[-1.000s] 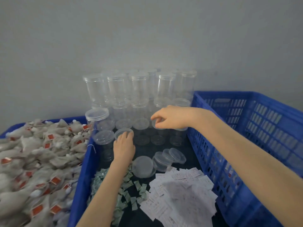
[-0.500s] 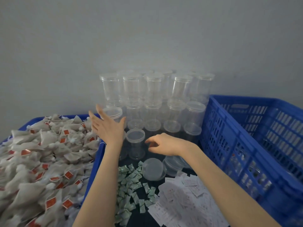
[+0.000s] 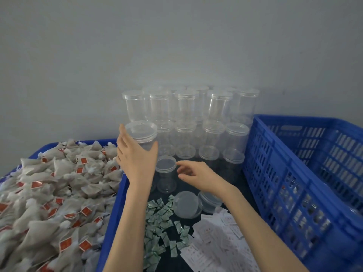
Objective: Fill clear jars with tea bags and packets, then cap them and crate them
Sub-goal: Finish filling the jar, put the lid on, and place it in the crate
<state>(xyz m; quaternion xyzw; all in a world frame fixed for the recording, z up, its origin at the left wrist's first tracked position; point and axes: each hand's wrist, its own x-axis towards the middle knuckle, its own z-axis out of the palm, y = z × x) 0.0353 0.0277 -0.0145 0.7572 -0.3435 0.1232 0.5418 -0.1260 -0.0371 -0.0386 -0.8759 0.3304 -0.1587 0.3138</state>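
Left hand spread, right hand relaxed

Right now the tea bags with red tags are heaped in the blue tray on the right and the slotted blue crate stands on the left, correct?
Sides are swapped. The head view shows the tea bags heaped in the blue tray on the left, and the slotted blue crate on the right.

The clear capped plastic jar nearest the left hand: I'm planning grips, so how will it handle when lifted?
The clear capped plastic jar looks empty and thin-walled, so probably very light. Tall and narrow, it may tip if nudged. Its smooth wall could slip in the left hand.
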